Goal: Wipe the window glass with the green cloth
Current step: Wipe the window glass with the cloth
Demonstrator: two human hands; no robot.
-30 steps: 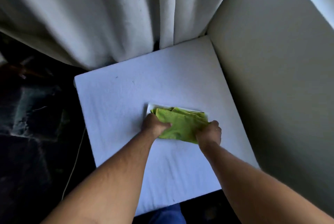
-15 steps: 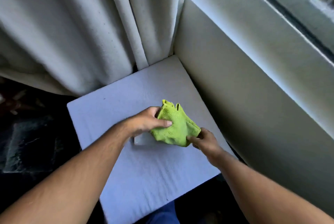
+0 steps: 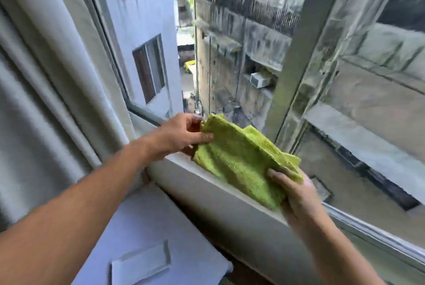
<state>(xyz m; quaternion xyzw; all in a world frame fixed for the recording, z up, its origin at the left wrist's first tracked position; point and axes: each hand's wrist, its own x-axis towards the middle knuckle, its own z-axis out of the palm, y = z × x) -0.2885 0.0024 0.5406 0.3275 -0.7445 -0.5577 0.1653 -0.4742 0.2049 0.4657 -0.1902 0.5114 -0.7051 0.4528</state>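
The green cloth (image 3: 239, 160) is held up in front of the window glass (image 3: 230, 54), just above the sill (image 3: 207, 183). My left hand (image 3: 184, 135) pinches its upper left corner between thumb and fingers. My right hand (image 3: 296, 195) grips its lower right edge. The cloth hangs loosely folded between both hands. Whether it touches the glass I cannot tell. Buildings show through the pane.
A pale curtain (image 3: 46, 100) hangs at the left beside the window frame. A vertical frame bar (image 3: 296, 54) divides the panes. Below, a white padded surface (image 3: 149, 227) carries a small white tray (image 3: 142, 264).
Both hands lifted the green cloth off the white tray and raised it to the window. My view swung up from the padded surface to the glass.
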